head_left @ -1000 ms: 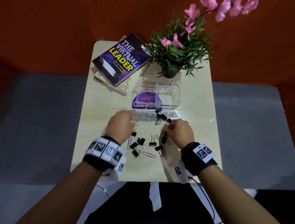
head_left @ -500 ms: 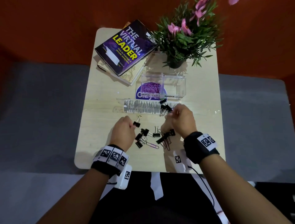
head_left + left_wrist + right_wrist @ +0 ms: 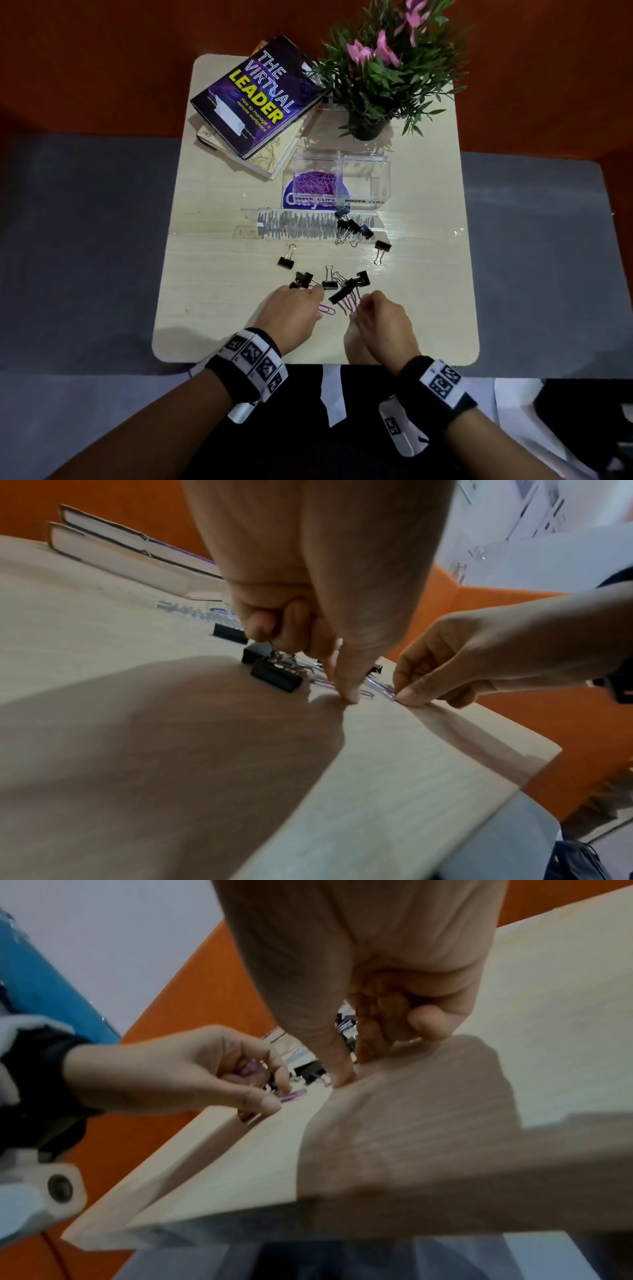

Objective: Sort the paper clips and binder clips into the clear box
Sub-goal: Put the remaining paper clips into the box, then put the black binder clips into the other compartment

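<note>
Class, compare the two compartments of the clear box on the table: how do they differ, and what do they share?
The left compartment holds a heap of purple paper clips; the right compartment holds no clips. The left one's label reads PAPER CLIPS; the right one's label reads what looks like BINDER CLIPS. The binder clips lie outside on the table. Both compartments are clear-walled halves of one clear box.

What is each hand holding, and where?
Left hand pinches a purple paper clip by its end. Right hand pinches another clip's end.
</note>
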